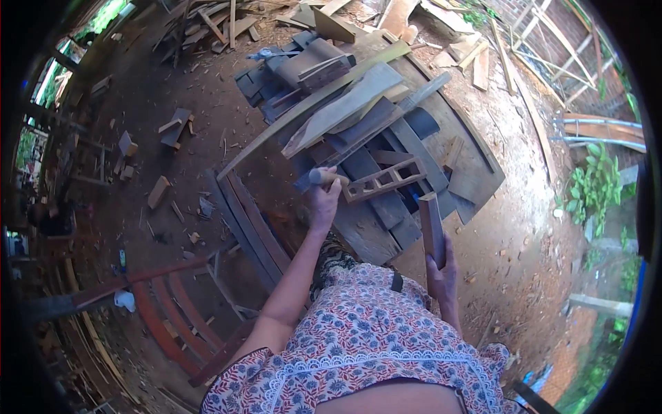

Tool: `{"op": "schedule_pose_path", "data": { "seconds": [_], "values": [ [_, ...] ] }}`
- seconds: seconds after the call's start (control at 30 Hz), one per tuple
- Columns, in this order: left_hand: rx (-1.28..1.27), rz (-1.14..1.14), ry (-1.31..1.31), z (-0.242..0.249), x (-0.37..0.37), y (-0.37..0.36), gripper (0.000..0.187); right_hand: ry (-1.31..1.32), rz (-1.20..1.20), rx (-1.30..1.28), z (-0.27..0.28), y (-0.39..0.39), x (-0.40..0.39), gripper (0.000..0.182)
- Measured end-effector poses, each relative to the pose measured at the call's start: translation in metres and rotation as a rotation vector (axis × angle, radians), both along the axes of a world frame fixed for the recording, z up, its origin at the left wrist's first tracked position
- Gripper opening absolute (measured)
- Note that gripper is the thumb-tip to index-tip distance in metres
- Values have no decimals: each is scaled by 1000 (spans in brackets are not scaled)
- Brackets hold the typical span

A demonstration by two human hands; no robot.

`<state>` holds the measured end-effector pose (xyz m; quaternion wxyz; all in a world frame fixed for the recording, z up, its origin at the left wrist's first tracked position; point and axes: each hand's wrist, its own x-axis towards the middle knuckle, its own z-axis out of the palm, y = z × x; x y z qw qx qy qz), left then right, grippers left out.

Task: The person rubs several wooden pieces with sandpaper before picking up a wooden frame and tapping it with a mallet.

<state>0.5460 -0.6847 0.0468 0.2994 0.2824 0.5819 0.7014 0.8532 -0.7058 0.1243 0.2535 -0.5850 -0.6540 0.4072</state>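
Head-worn fisheye view, from above, facing forward-down

left fingers [336, 183] curled | left arm [293, 279] extended | right fingers [449, 251] wrapped

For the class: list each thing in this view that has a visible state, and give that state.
Left hand: closed around a round-ended tool
Right hand: gripping a wooden block near its lower end
Wooden frame: openings unfilled; contact with left hand unclear
Grey plank: lying atop other boards
White crumpled item: material unclear
Ground: littered with scraps
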Motion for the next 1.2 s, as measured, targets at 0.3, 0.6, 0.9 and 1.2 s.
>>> {"op": "schedule_pose_path", "data": {
  "seconds": [0.3, 0.6, 0.9, 1.2],
  "values": [
    [23, 54, -4, 5, 9, 108, 21, 38, -18, 7, 18, 1, -14, 64],
    [20, -543, 230, 31, 19, 122, 22, -3, -144, 13, 7, -11, 6, 67],
    [36, -650, 293, 30, 32, 129, 17, -18, -200, 50, 10, -15, 3, 66],
    [18, -838, 233, 30, 37, 135, 15, 145, -220, 451, 52, 43, -50, 66]
  ]
}}
